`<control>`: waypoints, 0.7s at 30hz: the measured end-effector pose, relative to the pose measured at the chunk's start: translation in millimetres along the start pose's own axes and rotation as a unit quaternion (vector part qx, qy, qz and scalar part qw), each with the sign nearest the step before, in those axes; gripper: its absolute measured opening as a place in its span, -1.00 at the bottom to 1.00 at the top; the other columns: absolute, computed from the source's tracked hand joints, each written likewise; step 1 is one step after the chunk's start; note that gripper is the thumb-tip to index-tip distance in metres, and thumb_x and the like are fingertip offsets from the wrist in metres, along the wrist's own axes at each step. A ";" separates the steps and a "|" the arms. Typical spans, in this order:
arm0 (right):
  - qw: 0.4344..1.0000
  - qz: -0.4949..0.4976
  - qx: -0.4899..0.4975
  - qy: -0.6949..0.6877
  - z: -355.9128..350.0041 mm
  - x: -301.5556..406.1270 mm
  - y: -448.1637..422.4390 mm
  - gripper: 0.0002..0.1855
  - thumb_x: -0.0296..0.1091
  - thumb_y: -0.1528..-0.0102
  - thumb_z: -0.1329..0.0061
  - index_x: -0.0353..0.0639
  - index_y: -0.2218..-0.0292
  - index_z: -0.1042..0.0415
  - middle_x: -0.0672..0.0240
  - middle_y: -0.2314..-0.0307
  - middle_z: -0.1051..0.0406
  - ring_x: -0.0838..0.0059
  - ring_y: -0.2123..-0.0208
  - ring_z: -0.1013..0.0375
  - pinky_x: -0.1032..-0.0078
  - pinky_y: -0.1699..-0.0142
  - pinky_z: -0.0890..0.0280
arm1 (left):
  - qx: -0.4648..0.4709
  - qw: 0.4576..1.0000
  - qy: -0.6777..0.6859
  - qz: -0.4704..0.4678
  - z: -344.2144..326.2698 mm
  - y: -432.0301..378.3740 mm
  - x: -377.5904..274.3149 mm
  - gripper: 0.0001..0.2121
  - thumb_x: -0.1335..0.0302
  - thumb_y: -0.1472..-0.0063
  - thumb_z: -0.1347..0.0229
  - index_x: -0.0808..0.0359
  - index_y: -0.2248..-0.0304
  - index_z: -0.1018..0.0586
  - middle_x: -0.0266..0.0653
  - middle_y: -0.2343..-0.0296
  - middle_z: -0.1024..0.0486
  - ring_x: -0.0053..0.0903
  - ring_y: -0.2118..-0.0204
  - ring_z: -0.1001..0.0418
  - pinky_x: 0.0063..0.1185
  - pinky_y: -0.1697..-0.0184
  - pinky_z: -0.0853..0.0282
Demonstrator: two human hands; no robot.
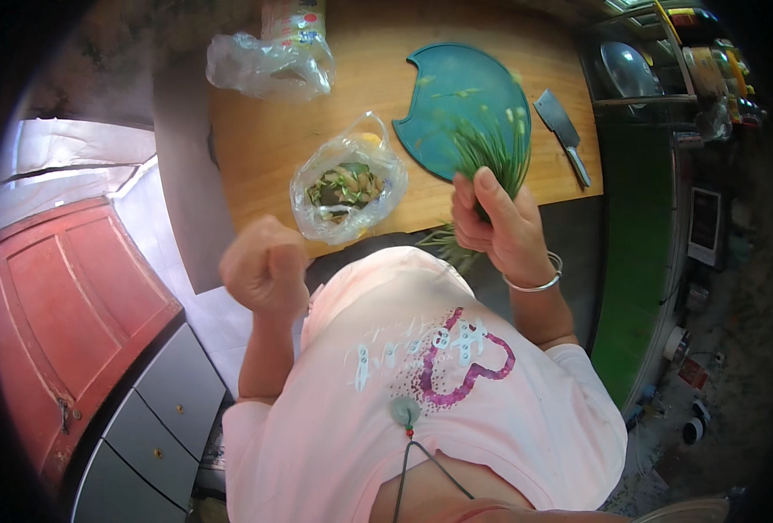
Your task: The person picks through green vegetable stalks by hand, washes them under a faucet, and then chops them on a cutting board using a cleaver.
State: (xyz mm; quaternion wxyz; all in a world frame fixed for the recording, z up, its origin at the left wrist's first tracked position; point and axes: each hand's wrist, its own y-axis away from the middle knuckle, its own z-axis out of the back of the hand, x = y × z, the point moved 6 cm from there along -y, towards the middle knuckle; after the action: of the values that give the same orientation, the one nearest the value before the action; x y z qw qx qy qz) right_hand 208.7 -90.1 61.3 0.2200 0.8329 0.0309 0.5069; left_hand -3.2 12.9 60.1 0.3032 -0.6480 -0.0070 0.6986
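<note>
My right hand (501, 219) grips a bunch of thin green stems with pale tips, apparently flowering chives (497, 147). The tips fan out over the near right part of a teal cutting board (475, 72), and the other ends hang below my hand, past the table's near edge. My left hand (267, 265) is curled into a fist at the table's near left and blurred; nothing shows in it. Just beyond that fist sits an open clear plastic bag (301, 196) holding green and pale vegetable scraps (347, 186). Small pale green bits lie on the board.
A cleaver (560, 121) lies right of the board on the wooden table (360, 78). Towards the back left are a crumpled plastic bag (262, 68) and a printed package (295, 19). Bottles on a rack (690, 72) stand at right; a red door (79, 274) is at left.
</note>
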 end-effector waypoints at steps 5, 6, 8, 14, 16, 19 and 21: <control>0.981 0.027 0.122 -0.146 -47.0 -2.8 -28.3 -0.58 -0.13 -0.26 0.38 -0.12 0.60 -0.11 0.51 0.76 -0.06 0.70 0.74 -0.03 0.69 0.63 0.03 | 0.153 0.947 0.247 0.140 -69.1 4.0 5.0 -0.33 0.51 -0.01 -0.11 0.38 -0.07 -0.03 -0.10 0.04 -0.18 -0.37 -0.04 -0.16 -0.46 -0.10 -0.05; 0.983 0.055 0.129 -0.119 -51.7 -5.4 -33.7 -0.59 -0.14 -0.26 0.38 -0.12 0.59 -0.13 0.50 0.73 -0.09 0.69 0.70 -0.07 0.70 0.59 -0.02 | 0.142 0.912 0.317 0.218 -77.2 8.5 5.7 -0.30 0.54 0.02 -0.12 0.36 -0.08 -0.01 -0.11 0.02 -0.14 -0.38 -0.05 -0.14 -0.46 -0.10 -0.05; 0.976 0.106 0.150 -0.116 -59.1 -15.0 -44.4 -0.65 -0.17 -0.24 0.31 -0.19 0.51 -0.20 0.42 0.65 -0.17 0.62 0.60 -0.14 0.63 0.48 -0.11 | 0.118 0.872 0.375 0.292 -86.8 13.8 3.0 -0.27 0.57 0.04 -0.12 0.33 -0.10 0.01 -0.13 0.00 -0.11 -0.38 -0.07 -0.12 -0.45 -0.10 -0.05; 0.931 0.296 0.118 0.175 -62.5 -8.7 -44.9 -0.79 -0.28 -0.10 0.14 -0.27 0.35 -0.34 0.16 0.42 -0.20 0.27 0.34 -0.18 0.34 0.21 -0.09 | 0.111 0.918 0.176 0.338 -81.9 30.8 -4.3 -0.45 0.69 -0.09 0.09 0.34 -0.08 -0.02 -0.17 0.05 -0.16 -0.54 -0.01 -0.16 -0.58 0.00 -0.20; 0.889 0.340 0.102 0.291 -56.7 -5.0 -42.1 -0.79 -0.28 -0.05 0.11 -0.27 0.37 -0.37 0.10 0.35 -0.23 0.09 0.29 -0.16 0.30 0.15 -0.04 | 0.137 0.883 0.192 0.405 -77.9 44.6 -2.5 -0.51 0.67 -0.12 0.10 0.35 -0.05 -0.06 -0.21 0.14 -0.23 -0.58 0.11 -0.24 -0.62 0.11 -0.25; 0.905 0.323 0.133 0.244 -46.4 -10.3 -43.1 -0.78 -0.27 -0.04 0.09 -0.27 0.38 -0.38 0.11 0.35 -0.26 0.11 0.29 -0.18 0.29 0.16 -0.06 | 0.097 0.874 0.181 0.440 -89.0 53.6 -10.7 -0.71 0.57 -0.21 0.13 0.36 0.07 -0.18 -0.40 0.47 -0.29 -0.75 0.51 -0.24 -0.73 0.50 -0.21; 0.904 0.328 0.172 0.215 -40.0 -11.1 -44.2 -0.76 -0.24 -0.02 0.04 -0.26 0.38 -0.38 0.17 0.41 -0.32 0.17 0.35 -0.26 0.30 0.22 -0.14 | 0.059 0.851 0.208 0.479 -90.8 62.8 -11.5 -0.80 0.46 -0.25 0.13 0.32 0.15 -0.24 -0.42 0.58 -0.21 -0.82 0.69 -0.05 -0.79 0.69 0.06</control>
State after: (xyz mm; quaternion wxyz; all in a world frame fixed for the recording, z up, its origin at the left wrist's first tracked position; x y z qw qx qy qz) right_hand 176.6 -39.9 50.1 -0.1174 0.6918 -0.1103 0.7039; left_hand 53.1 -78.1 30.6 -0.0370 -0.6820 0.4091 0.6051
